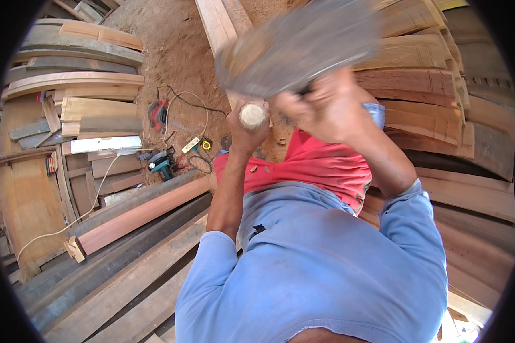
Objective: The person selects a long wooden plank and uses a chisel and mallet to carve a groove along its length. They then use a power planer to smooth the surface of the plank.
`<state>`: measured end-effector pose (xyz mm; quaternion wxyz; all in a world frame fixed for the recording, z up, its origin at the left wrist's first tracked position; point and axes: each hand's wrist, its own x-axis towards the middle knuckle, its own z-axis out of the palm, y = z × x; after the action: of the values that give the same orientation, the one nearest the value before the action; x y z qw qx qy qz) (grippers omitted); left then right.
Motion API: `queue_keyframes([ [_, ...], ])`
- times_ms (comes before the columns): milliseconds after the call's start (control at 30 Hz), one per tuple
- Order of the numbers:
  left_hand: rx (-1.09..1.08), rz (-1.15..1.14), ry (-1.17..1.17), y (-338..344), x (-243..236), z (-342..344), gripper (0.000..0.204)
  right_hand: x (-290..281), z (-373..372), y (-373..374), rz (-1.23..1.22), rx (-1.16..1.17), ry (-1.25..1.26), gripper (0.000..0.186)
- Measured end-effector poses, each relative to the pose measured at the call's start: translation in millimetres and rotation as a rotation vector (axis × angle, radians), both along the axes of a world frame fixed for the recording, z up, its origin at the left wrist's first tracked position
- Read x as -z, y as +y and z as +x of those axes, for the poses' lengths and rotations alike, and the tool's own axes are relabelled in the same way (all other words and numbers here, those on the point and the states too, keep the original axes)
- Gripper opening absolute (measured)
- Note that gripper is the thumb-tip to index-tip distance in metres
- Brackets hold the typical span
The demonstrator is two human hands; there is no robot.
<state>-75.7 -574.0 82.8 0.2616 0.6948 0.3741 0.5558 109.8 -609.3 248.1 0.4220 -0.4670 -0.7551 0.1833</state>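
My left hand point(248, 134) is wrapped round a thick round wooden stick, held with its pale cut end point(253, 116) facing up. Most of the stick's length is hidden below the fist. In front of my body, my right hand point(326, 106) is closed on the handle end of a broad, dark grey metal blade point(303, 48). Motion smears both the hand and the blade, so its exact kind is unclear; it looks like a machete. The blade reaches up and left over a long board point(216, 26) on the ground. Small wood chips point(260, 169) lie on my red shorts point(320, 166).
Power tools, one red point(158, 114) and one teal point(162, 164), lie on the dirt at left with loose cables. A yellow tape measure point(206, 144) is beside a white power strip point(190, 145). Stacked planks point(420, 86) line the right; more boards point(103, 94) lie left.
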Motion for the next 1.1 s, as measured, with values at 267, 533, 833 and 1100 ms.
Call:
queue_keyframes([
  [267,0.067,-0.248,-0.005,13.5,2.0,-5.9,0.017,-21.4,3.3,17.6,0.104,0.108,-0.374,0.024],
  [533,0.024,-0.208,0.028,13.9,-11.3,4.2,0.018,-21.6,1.2,37.4,0.224,0.128,-0.382,0.024],
  [833,-0.046,-0.268,0.081,5.4,14.0,-21.7,0.021,24.5,12.9,18.1,-0.379,0.078,-0.157,0.032],
  [1100,0.015,-0.179,-0.012,30.7,-40.8,-14.4,0.021,-16.0,17.0,0.4,-0.097,0.09,0.341,0.022],
])
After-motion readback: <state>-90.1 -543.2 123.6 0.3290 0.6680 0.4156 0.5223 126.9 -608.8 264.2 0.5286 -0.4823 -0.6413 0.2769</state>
